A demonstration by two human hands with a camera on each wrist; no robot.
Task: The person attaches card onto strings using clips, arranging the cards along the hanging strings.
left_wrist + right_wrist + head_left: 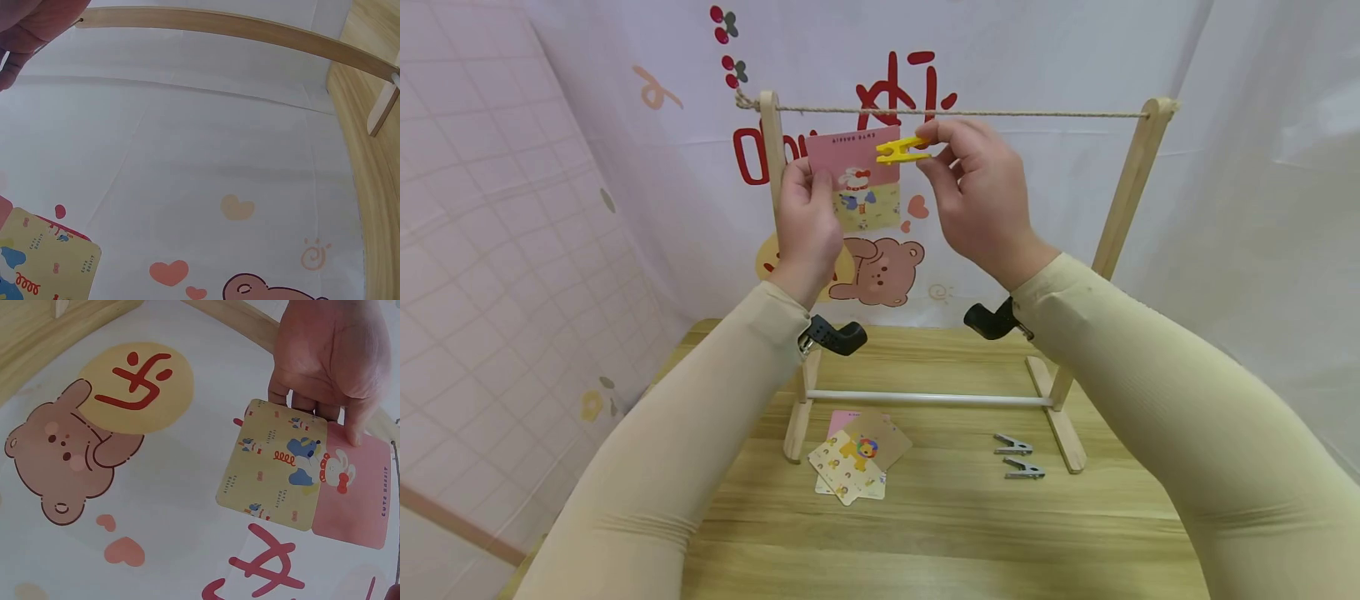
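My left hand (pixel 808 221) holds a pink and yellow rabbit card (pixel 876 200) by its left side, thumb on the front. The card hangs in the air just under the rope (pixel 1037 113). My right hand (pixel 981 192) pinches a yellow clothespin (pixel 901 151) by its handle ends, its tip pointing left. In the head view that tip overlaps the card's right edge; whether they touch I cannot tell. The right wrist view shows the card (pixel 269 469) with the left hand's fingers behind it. A corner of the card (pixel 50 256) appears in the left wrist view.
Wooden posts (pixel 1126 196) carry the rope, with a white bar (pixel 925 398) low between them. On the table (pixel 947 542), several overlapping cards (pixel 850 467) lie at left; two grey clothespins (pixel 1024 469) lie at right. A printed cloth (pixel 1037 50) hangs behind.
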